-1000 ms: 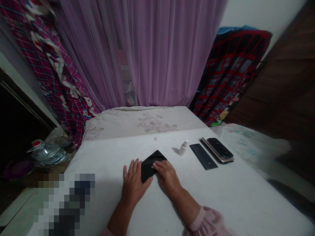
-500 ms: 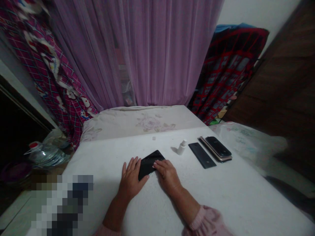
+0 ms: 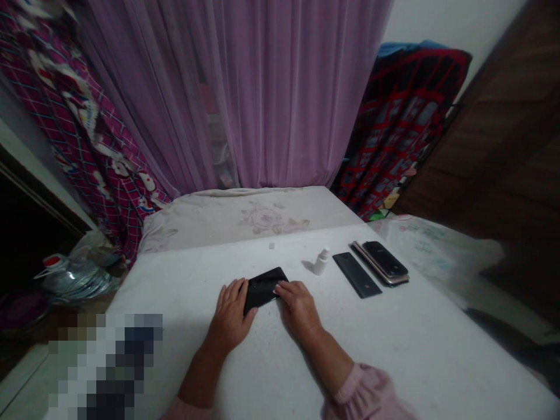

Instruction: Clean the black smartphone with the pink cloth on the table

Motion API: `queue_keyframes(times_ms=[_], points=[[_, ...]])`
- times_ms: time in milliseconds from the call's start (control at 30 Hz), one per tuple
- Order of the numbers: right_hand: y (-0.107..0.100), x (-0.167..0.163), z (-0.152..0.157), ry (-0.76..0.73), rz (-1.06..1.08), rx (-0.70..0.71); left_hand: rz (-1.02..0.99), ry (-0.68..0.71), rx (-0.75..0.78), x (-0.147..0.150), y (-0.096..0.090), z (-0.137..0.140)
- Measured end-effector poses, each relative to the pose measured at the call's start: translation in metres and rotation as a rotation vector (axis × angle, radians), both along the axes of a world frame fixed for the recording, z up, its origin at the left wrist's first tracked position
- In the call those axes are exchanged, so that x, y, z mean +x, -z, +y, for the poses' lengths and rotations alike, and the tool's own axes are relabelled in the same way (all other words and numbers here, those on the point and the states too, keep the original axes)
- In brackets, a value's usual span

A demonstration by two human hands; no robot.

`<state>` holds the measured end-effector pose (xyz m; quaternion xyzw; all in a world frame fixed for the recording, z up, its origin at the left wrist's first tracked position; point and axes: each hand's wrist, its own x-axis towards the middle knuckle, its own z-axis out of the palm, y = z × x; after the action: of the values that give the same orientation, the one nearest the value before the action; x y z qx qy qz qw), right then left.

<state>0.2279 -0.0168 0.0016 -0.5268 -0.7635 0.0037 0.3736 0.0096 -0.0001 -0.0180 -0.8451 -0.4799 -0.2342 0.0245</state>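
A black smartphone (image 3: 261, 289) lies on the white-covered table in front of me, its glossy dark face up. My left hand (image 3: 231, 315) holds it at the left end, fingers along the far side and thumb at the near edge. On the phone's right part rests my right hand (image 3: 300, 309), its fingers bent and pressed together at the surface. Whether anything small is pinched under those fingertips is hidden. A small white spray bottle (image 3: 321, 264) stands upright beyond my right hand.
Right of the bottle lies a dark phone-like panel (image 3: 356, 275), beside a stack of phones (image 3: 385, 261). A small pale square (image 3: 272, 246) sits farther back on the table (image 3: 271, 373). Clear bottles (image 3: 79, 280) stand off the left side; a purple curtain (image 3: 289, 93) hangs behind.
The phone lies slightly more level, its right end turned a little. Both hands keep nearly the same places on it. The whole view has shifted slightly.
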Motion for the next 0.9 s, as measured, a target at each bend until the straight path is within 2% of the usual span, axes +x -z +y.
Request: queue_keyframes(times_ms=[167,433,667,733,900], points=[[-0.004,-0.021,0.000,-0.100,0.013,-0.012,0.062,0.025,0.002,-0.002,-0.001,-0.001],[0.000,0.020,0.006,0.131,0.021,-0.053,0.104,0.027,0.012,0.000,-0.006,-0.003],[-0.003,-0.023,0.011,0.031,-0.033,-0.030,0.107,0.028,0.020,0.001,-0.008,-0.005],[-0.001,-0.027,0.012,0.012,-0.022,-0.029,0.106,0.032,0.024,0.000,-0.009,-0.005],[0.001,0.001,0.019,0.102,-0.001,-0.046,0.093,0.029,0.024,0.001,-0.009,-0.005]])
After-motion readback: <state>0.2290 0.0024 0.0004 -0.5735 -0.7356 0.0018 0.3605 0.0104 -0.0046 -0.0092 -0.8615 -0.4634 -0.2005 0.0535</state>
